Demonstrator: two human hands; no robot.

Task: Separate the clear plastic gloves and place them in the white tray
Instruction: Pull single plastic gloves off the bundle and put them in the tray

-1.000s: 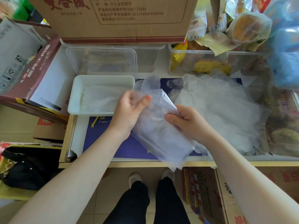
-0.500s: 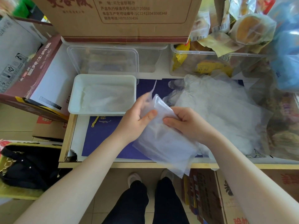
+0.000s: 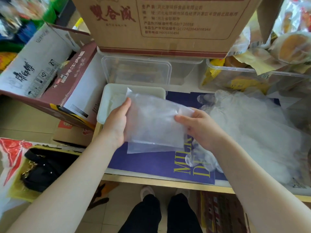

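Note:
A folded clear plastic glove (image 3: 154, 121) is stretched flat between both hands, just above the counter. My left hand (image 3: 117, 121) grips its left edge and my right hand (image 3: 196, 126) pinches its right edge. The glove's upper left corner overlaps the white tray (image 3: 104, 105), which sits on the counter at the left with clear plastic lying inside. A loose heap of clear gloves (image 3: 249, 125) lies to the right of my right hand.
A large cardboard box (image 3: 165, 26) hangs over the back of the counter. Clear plastic containers (image 3: 136, 71) stand behind the tray, and a bin of wrapped buns (image 3: 252, 76) is at the back right. An open carton (image 3: 50, 78) lies left of the tray. A blue mat (image 3: 151, 162) covers the counter.
Both hands turned the glove from hanging slantwise over the counter edge to held flat, and carried it left and back until it overlaps the tray.

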